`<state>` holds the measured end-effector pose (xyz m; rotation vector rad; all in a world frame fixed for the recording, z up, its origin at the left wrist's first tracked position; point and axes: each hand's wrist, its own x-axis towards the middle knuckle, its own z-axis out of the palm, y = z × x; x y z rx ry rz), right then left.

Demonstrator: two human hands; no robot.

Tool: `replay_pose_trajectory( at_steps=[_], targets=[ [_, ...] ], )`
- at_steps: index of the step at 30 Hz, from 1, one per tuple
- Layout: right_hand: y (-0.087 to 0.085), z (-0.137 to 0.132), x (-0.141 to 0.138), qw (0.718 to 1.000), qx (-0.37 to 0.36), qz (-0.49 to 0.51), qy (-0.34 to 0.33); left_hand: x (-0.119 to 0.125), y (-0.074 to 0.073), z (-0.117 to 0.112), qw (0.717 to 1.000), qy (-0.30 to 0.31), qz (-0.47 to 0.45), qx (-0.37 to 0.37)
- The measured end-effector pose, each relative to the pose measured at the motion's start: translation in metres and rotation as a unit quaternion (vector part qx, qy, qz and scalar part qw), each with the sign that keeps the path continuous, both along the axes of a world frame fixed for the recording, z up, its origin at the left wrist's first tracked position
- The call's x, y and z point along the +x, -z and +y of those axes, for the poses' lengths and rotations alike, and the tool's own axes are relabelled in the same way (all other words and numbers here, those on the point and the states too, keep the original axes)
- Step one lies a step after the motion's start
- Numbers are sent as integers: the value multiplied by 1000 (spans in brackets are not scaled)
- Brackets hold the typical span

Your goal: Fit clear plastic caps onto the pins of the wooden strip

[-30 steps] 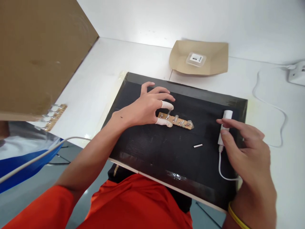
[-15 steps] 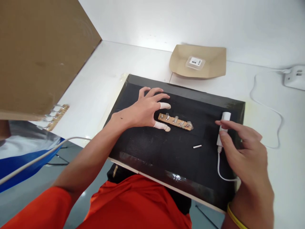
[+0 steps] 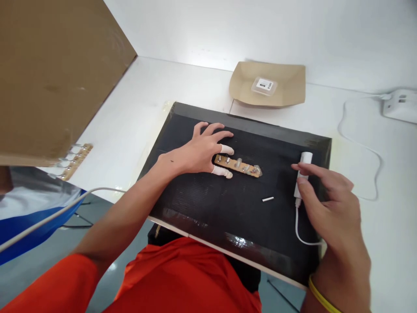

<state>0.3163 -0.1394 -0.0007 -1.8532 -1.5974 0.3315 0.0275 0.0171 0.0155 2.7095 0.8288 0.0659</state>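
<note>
My left hand [image 3: 203, 150] rests over the black board [image 3: 195, 200] with its fingers spread. White finger covers sit on its thumb and index finger, which lie apart on either side of the left end of a wooden strip [image 3: 233, 164]. Small metal and clear plastic pieces stand along that strip. At the right, my right hand [image 3: 335, 204] has thumb and index finger apart over a white stick-shaped device [image 3: 305, 158] with a cable. The fingertips overlap the device; whether they touch it I cannot tell. Between the hands lies a short white tube-like piece [image 3: 268, 199].
Behind the board stands a brown paper tray [image 3: 289, 84] holding a small clear plastic box [image 3: 264, 86]. A white power adapter [image 3: 400, 104] with a cord is at the right. A cardboard panel [image 3: 58, 78] leans in at the left, near another studded wooden strip [image 3: 78, 161].
The view has shifted slightly, so the scene sits a little further left. Both hands keep nearly the same pose; the strip, device and small white piece stay in place on the board.
</note>
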Motion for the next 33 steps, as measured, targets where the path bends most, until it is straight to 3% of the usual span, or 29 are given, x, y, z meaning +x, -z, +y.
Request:
replay_pose_trajectory(
  at_steps=[8, 16, 22, 33],
  targets=[
    [3, 1, 2, 1000, -1, 2, -12, -1, -2, 5, 1000, -2, -21, 1],
    [2, 1, 1, 1000, 1, 4, -17, -5, -25, 5, 997, -7, -70, -32],
    [2, 0, 1, 1000, 0, 8, -13, -14, -36, -5, 997, 2, -56, -55],
    [3, 0, 1, 1000, 2, 7, -15, -12, -29, -15, 995, -11, -85, -51]
  ],
)
